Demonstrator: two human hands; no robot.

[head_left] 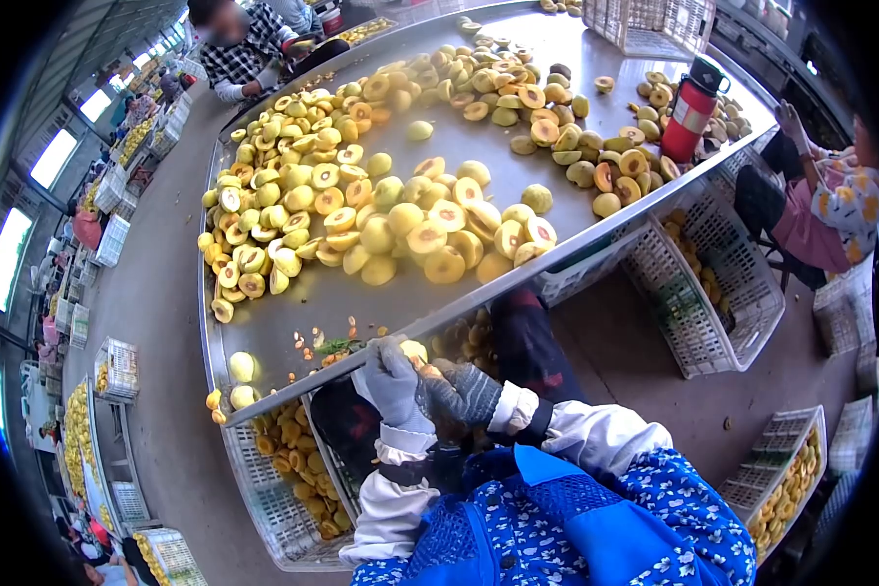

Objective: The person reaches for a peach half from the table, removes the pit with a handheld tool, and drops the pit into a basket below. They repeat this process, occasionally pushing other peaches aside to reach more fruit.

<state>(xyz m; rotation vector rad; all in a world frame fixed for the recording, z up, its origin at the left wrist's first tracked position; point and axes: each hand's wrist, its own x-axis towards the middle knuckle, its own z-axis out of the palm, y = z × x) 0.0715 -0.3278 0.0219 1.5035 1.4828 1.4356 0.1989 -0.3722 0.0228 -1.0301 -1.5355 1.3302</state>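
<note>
My left hand [393, 379], in a light grey glove, is closed at the near edge of the metal table, with its fingers against a pale yellow peach half [414, 351]. My right hand [462, 393] wears a darker, soiled grey glove. Its fingers are bent in close beside the peach half, and whatever they grip is hidden. Just beyond my hands, pits and scraps [313, 344] lie on the table with a bit of green leaf [340, 346]. Farther back spreads a large heap of halved yellow peaches [361, 210], many showing brown centres.
The table's metal rim [518, 285] runs in front of me. A red bottle [690, 115] stands at the right. Below are white crates of peaches, one at the left [264, 488] and one at the right [752, 332]. Co-workers sit at the far left [234, 59] and right [830, 205].
</note>
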